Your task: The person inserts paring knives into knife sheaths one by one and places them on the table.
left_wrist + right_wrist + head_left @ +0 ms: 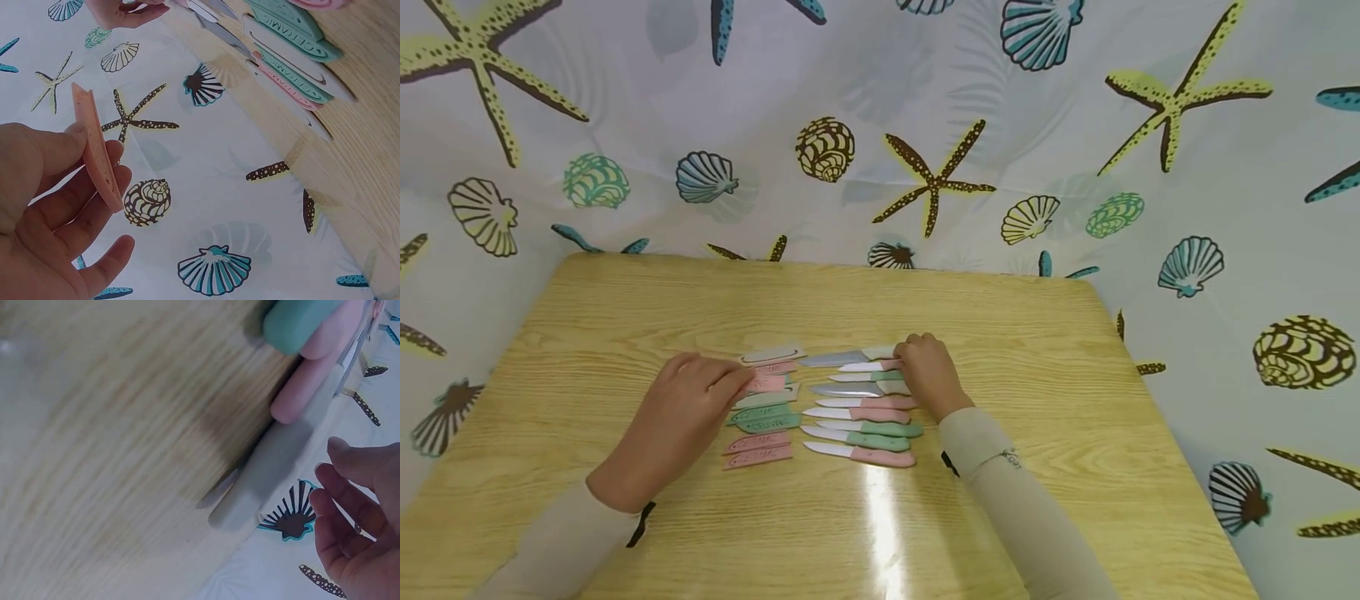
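My left hand point(681, 408) pinches a pink knife sheath point(97, 150) between thumb and fingers, held up over the left column of sheaths. In that column lie white, pink and green sheaths point(767, 422), some with lettering. To their right several knives point(880, 414) lie side by side, blades pointing left, with pink, green and white handles. My right hand point(931, 375) is at the far handle ends, partly hiding them in the head view. In the right wrist view its fingers are loosely curved, holding nothing, beside a white handle point(269, 469) and a pink handle point(303, 390).
The wooden table point(1037, 500) carries both columns near its middle. Behind it and at both sides hangs a white cloth point(865, 75) printed with starfish and shells. Light glares off the tabletop in front of the knives.
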`<state>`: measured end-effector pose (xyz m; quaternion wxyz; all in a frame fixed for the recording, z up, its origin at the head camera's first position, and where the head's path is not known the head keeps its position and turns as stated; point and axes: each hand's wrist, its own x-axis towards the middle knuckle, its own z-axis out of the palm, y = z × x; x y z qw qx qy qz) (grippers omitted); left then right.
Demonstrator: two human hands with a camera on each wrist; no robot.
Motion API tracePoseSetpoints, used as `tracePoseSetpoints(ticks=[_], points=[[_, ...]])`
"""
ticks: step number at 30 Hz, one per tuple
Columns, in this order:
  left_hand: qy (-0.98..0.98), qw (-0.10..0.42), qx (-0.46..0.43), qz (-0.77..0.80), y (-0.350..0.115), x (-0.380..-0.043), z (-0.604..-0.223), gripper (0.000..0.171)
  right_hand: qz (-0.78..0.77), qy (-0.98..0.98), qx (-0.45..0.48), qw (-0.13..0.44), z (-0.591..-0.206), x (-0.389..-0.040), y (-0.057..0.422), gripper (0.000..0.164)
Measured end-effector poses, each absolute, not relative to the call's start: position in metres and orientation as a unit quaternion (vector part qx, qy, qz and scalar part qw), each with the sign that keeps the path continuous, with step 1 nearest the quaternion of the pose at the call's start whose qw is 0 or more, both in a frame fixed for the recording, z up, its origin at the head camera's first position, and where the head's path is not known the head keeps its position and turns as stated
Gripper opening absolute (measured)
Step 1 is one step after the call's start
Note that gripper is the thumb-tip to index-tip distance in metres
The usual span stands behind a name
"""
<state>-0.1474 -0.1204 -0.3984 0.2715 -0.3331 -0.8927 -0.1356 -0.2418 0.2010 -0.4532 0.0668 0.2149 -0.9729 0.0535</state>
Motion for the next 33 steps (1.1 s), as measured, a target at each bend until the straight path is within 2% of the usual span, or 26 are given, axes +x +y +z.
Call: tracePoseSetpoints(ticks=[9, 13, 14, 17, 28, 33], points=[[-0.88, 0.287, -0.333, -0.181, -0.109, -0.133, -0.396, 0.055, 0.002, -0.971, 0.234, 0.04, -0.454, -0.252, 0.198, 0.011], [-0.882, 0.271, -0.33, -0.202, -0.109, -0.129, -0.393, 0.023, -0.004, -0.972, 0.231, 0.03, -0.455, -0.254, 0.197, 0.011], [-0.884, 0.263, -0.327, -0.206, -0.109, -0.128, -0.393, 0.02, -0.003, -0.973, 0.23, 0.027, -0.456, -0.254, 0.196, 0.011], [-0.89, 0.241, -0.318, -0.219, -0.108, -0.127, -0.392, 0.03, 0.0, -0.974, 0.227, 0.02, -0.457, -0.256, 0.195, 0.011], [-0.899, 0.221, -0.304, -0.227, -0.109, -0.127, -0.398, 0.029, 0.031, -0.97, 0.24, -0.019, -0.458, -0.259, 0.192, 0.012], [-0.896, 0.218, -0.309, -0.232, -0.11, -0.127, -0.398, 0.032, 0.022, -0.964, 0.265, -0.019, -0.455, -0.261, 0.193, 0.011]])
